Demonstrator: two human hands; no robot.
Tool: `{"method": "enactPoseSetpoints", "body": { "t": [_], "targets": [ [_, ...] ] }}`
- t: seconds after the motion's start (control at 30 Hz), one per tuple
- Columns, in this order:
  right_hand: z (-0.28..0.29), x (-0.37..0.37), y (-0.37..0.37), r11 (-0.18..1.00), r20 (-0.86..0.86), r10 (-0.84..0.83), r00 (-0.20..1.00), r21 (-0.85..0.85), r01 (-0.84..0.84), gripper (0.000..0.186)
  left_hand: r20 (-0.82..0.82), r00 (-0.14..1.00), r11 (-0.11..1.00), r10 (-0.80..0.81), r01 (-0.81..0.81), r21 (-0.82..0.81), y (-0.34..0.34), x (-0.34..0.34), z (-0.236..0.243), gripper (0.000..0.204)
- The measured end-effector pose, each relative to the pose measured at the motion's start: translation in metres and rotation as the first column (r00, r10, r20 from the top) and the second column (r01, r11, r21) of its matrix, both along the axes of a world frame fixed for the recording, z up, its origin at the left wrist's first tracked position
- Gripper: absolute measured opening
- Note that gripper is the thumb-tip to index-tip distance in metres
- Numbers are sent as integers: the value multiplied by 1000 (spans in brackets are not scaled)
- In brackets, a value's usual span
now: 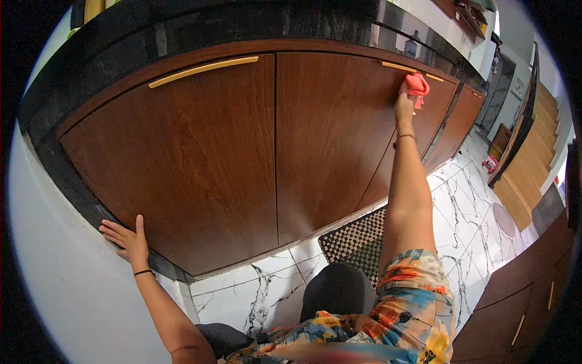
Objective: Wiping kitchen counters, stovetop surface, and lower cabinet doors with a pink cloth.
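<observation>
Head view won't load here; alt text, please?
The right hand holds a pink cloth near gold handles on brown cabinet doors. The left hand is spread at the dark left frame; below, a checkered mat lies on veined floor.

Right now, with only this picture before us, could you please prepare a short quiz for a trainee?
1. Which hand holds the pink cloth?
2. True or false: the left hand is gripping a golden handle.
3. Fill in the blank: a ____ mat lies on the marbled floor.

Key:
1. The right hand.
2. False; it is spread open, low at the dark border of the brown cabinet.
3. Checkered.
</observation>
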State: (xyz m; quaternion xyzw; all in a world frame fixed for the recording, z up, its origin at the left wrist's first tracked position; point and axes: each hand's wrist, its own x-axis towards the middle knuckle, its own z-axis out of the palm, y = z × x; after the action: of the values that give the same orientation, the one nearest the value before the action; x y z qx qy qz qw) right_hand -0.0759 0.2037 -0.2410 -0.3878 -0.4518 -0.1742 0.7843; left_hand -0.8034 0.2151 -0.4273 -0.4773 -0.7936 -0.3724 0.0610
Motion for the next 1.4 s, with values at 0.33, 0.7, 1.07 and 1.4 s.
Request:
{"method": "enactPoseSetpoints", "body": {
  "t": [0.33, 0.7, 1.07, 1.4],
  "targets": [
    [-48, -278, -9, 934, 775, -199, 600, -36, 356, 59, 18, 998, 998, 58, -58, 30, -4, -10, -1, 108],
    [-37, -282, 21, 980, 341, -199, 919, 64, 189, 49, 26, 997, 975, -77, 70, 213, 5, -16, -7, 115],
    [-332, -395, -49, 698, 758, 363, 543, -607, 381, 63, 50, 994, 977, -93, 81, 197, -11, -7, 3, 116],
    [-67, -417, 1, 978, 513, -114, 851, -91, 186, 56, 187, 969, 984, -163, 147, 98, -25, 13, 34, 115]
  ]
}}
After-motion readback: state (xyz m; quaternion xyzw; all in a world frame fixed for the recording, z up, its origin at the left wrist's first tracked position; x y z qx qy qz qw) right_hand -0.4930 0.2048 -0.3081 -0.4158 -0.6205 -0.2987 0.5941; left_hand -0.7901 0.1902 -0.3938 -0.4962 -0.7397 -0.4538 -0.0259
